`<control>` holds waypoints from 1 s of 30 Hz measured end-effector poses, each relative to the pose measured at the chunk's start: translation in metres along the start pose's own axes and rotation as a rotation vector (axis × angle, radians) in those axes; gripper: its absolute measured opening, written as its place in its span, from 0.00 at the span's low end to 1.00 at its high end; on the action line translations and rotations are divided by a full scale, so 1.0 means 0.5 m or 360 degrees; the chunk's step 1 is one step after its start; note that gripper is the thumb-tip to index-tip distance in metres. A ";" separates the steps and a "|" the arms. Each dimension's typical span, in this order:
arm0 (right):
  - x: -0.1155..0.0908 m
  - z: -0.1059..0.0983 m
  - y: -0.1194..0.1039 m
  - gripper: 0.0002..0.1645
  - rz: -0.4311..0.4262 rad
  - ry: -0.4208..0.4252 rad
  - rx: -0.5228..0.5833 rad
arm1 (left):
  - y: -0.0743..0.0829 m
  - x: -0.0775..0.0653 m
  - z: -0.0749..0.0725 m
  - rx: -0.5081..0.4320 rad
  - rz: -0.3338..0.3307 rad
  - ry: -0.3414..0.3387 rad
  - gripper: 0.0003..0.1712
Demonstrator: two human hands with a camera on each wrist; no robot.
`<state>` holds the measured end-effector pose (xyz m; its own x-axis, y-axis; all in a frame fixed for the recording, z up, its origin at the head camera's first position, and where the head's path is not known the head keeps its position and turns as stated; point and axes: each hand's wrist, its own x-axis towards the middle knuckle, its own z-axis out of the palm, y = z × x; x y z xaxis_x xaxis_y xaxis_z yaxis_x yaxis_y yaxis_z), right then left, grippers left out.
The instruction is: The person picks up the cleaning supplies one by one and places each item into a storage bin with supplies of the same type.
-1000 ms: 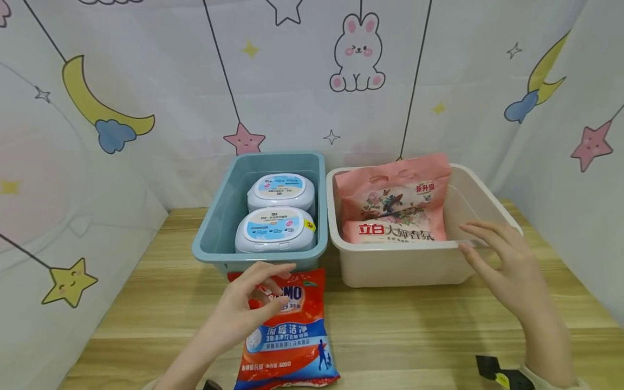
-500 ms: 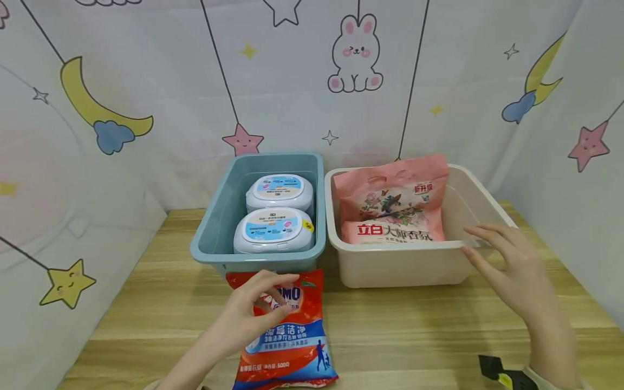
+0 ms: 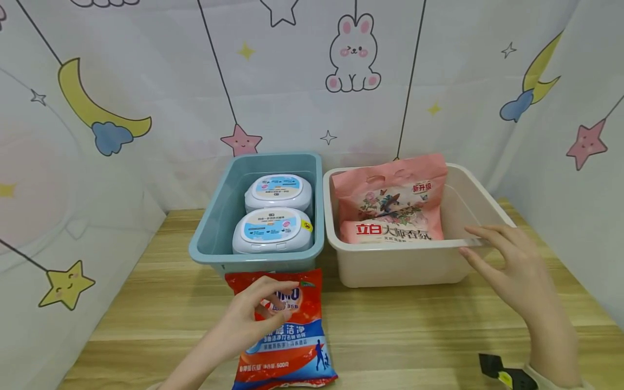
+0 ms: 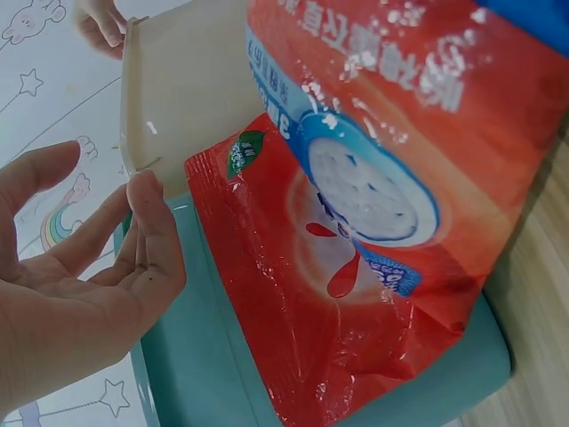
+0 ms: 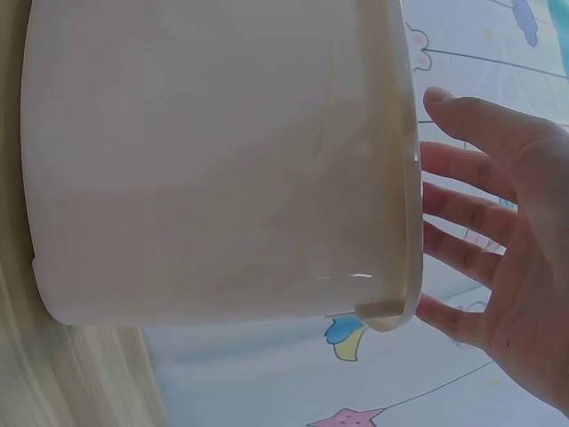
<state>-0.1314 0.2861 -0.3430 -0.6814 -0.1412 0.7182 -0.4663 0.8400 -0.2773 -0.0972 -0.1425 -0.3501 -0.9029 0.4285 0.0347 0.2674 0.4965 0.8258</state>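
The left hand hovers just above a red soap bag that lies flat on the tabletop, right in front of the blue bin. Its fingers are loose and bent a little, and they hold nothing. The right hand is spread out by the front right corner of the white bin, with straight fingers at the rim, gripping nothing.

What could go wrong? The red soap bag looks shiny and slippery, so a grab at just one corner may let it slide out or flop down. It lies close to the blue bin, so lifting it fast could bump that bin. The right hand only rests by the white bin, so a push could shove the bin sideways.

The head view shows it all together: two round white tubs in the blue bin and a pink bag leaning in the white one. The left wrist view cannot show those, but it shows the open palm and the bag's crinkly skin up close. The right wrist view shows the white bin's outer wall and the spread fingers beside the rim, though I cannot tell there if they touch it
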 end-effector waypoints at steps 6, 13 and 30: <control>-0.001 0.002 0.005 0.27 -0.0032 0.0012 -0.0047 | -0.008 -0.001 0.003 0.0030 -0.0046 -0.0040 0.23; -0.001 0.002 0.007 0.26 -0.0012 0.0012 -0.0052 | -0.018 -0.002 0.006 0.0053 -0.0088 -0.0090 0.24; 0.001 0.006 0.008 0.22 -0.0017 0.0019 -0.0087 | -0.041 -0.005 0.017 0.0109 -0.0168 -0.0193 0.27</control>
<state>-0.1354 0.2878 -0.3458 -0.6697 -0.1445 0.7284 -0.4417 0.8660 -0.2344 -0.0976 -0.1471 -0.3719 -0.8811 0.4571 -0.1215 0.1994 0.5919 0.7810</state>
